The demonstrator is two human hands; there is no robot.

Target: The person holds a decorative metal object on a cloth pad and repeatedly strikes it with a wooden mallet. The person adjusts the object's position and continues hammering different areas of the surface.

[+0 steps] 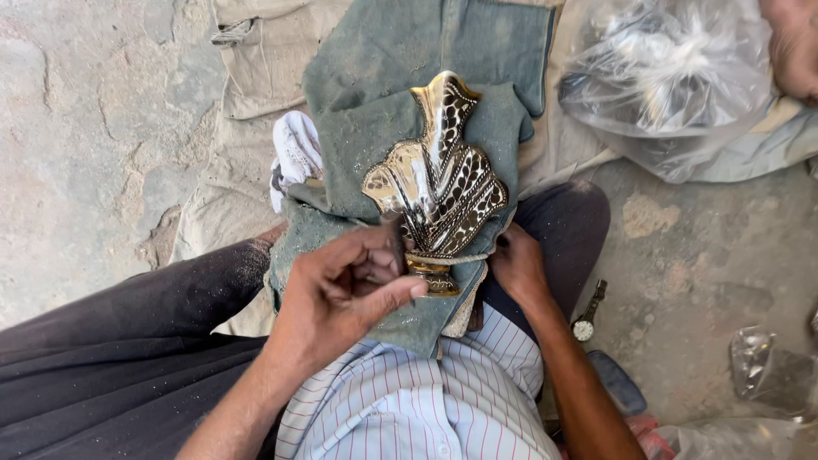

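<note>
Brass vase [439, 175], fan-shaped and polished with dark patterned panels, lies on a dusty grey-green cloth [383, 128] draped over the lap of a person seated on a stone floor [85, 128]. Left hand [341, 294] pinches a small dark scrap [397, 247] between thumb and fingers against the vase's lower edge, just above its base. Right hand [517, 266] is closed on the cloth beside the foot of the vase, steadying it. A white rag [296, 153] sits beyond the cloth; a wristwatch [588, 313] rests on the floor to the right, and a clear plastic bag [665, 77] lies farther off.
</note>
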